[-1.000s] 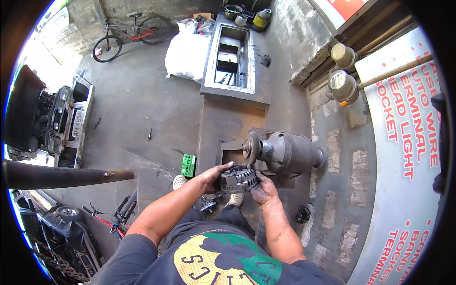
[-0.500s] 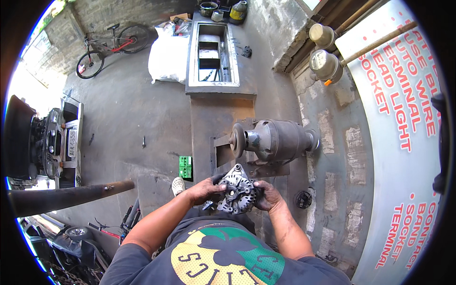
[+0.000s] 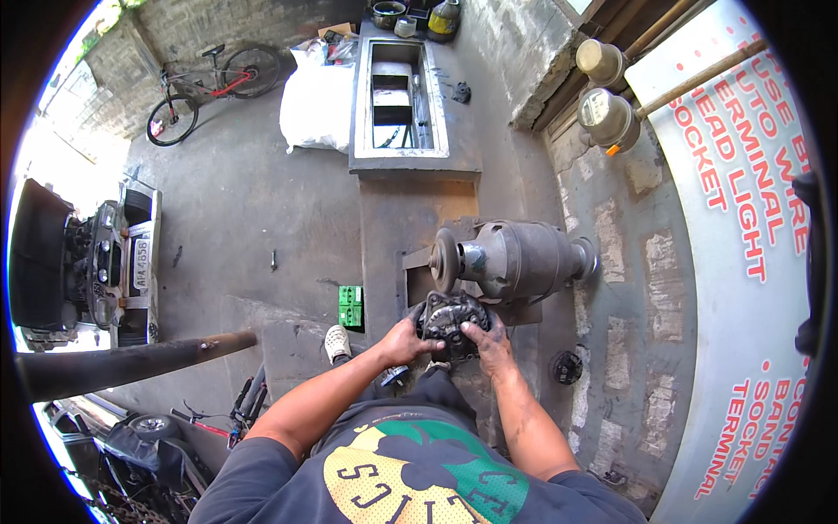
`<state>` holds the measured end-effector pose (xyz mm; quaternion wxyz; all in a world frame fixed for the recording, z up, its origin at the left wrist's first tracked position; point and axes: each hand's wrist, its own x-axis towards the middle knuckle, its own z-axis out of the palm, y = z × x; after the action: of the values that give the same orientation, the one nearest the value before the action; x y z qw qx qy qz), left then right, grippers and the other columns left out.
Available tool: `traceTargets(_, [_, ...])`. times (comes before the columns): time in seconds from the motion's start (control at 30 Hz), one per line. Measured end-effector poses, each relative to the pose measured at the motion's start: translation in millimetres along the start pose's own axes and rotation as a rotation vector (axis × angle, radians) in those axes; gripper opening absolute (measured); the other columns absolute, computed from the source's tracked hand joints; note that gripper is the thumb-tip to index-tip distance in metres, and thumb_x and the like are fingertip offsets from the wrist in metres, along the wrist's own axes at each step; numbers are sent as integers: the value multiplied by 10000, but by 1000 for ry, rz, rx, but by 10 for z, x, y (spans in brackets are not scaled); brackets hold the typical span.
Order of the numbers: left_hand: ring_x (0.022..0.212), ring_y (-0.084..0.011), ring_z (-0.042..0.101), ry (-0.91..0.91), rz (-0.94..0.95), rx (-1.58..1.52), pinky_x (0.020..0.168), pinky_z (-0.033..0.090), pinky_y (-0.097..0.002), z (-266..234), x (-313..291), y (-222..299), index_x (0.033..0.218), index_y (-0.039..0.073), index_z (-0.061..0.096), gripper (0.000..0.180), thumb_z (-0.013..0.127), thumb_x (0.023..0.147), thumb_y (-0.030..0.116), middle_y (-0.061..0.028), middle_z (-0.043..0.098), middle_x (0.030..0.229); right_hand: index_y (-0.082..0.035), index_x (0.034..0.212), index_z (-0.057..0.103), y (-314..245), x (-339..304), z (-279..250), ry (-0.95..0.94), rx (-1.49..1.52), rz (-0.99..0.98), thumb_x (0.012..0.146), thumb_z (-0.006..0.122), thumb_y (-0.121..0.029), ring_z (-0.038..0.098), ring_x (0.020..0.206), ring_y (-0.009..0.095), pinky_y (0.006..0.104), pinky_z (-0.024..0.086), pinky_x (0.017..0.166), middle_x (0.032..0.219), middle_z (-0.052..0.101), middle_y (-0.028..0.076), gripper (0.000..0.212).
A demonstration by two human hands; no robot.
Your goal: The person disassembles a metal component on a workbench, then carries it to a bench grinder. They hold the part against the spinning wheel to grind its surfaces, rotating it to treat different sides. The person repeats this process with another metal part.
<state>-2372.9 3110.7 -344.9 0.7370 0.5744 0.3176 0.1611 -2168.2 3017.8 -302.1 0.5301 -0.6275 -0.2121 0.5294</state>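
Metal part (image 3: pixel 449 323) sits between left hand (image 3: pixel 403 344) and right hand (image 3: pixel 491 347); thumbs inward.

Bike (image 3: pixel 212 91) nr block wall (image 3: pixel 188 26), wht sack (image 3: pixel 319 109), grn box (image 3: pixel 350 306) on flr (image 3: pixel 227 201), car (image 3: pixel 109 262) far L

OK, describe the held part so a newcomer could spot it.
Find the big grey motor with a wheel on its left end. Below the wheel, between left hand and right hand, sits a dark, roundish metal part. Unlike the bulky motor, it is held.
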Motion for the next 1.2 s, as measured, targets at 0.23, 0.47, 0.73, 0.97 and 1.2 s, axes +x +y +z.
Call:
traceTargets(0.23, [1157,-184,645,-36,-265,-206,1047,529,-369,36,62,-78,1495,15,515,696,867,924,198,-82,706,1274,40,1345,631,62,206,-29,66,85,276,816,894,-177,737,1016,227,384,627,911,1195,740,131,629])
traceTargets(0.47, [1175,-242,679,64,-238,158,1074,516,-386,-80,-48,63,1452,-34,550,796,933,838,299,-160,724,1293,-19,1360,635,214,190,-33,-16,224,410,851,862,-270,750,1003,244,417,655,854,1198,739,123,610])
traceTargets(0.73, [1140,-245,717,-112,-221,177,1036,551,-382,-137,-260,550,1593,23,450,935,924,840,313,-187,755,1232,-73,1442,616,501,-229,-650,-281,482,535,904,807,-417,673,1235,258,451,503,1130,1331,717,91,667])
traceTargets(0.97, [952,-149,703,668,-323,-180,814,570,-310,-1073,-542,-367,1474,-11,593,639,810,981,332,-111,766,1055,-129,1507,572,933,-106,-394,-403,550,705,953,725,-497,646,1289,294,547,503,1118,1405,686,90,683])
traceTargets(1.2, [819,-149,715,1069,-304,-436,674,590,-290,-1163,-984,-2020,1406,-6,595,471,760,1004,176,-86,747,1039,-146,1450,606,2033,427,113,-157,-79,942,1016,653,-512,689,1212,300,593,551,1011,1346,714,95,569])
